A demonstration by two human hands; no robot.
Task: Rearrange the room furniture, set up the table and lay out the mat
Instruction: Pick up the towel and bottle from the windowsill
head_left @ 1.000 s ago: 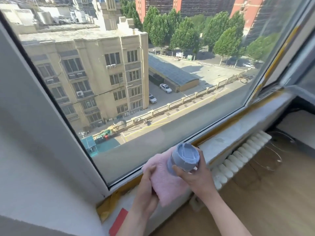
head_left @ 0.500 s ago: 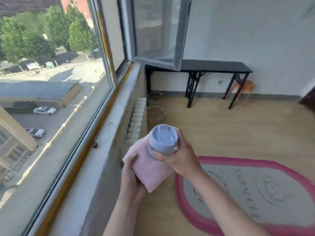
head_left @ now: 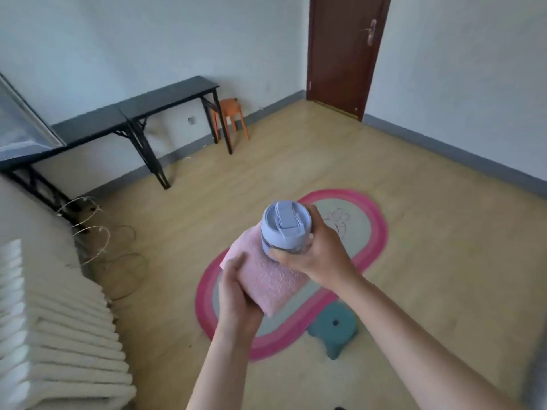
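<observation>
My right hand (head_left: 321, 255) grips a pale blue lidded cup (head_left: 284, 229) from the side, held upright at chest height. My left hand (head_left: 236, 294) holds a folded pink towel (head_left: 266, 276) from underneath, right beside the cup. Below them an oval mat (head_left: 367, 220) with a pink border lies flat on the wooden floor. Two black folding tables (head_left: 165, 99) stand end to end against the far wall.
An orange stool (head_left: 232, 109) stands by the tables' right end. A small teal stool (head_left: 334, 327) sits at the mat's near edge. A white radiator (head_left: 53, 321) and loose wire loops (head_left: 97, 241) line the left wall. A brown door (head_left: 343, 51) is shut at the back right.
My view has swung right, from the window to the room. Both hands keep the same hold on the cup and the towel.
</observation>
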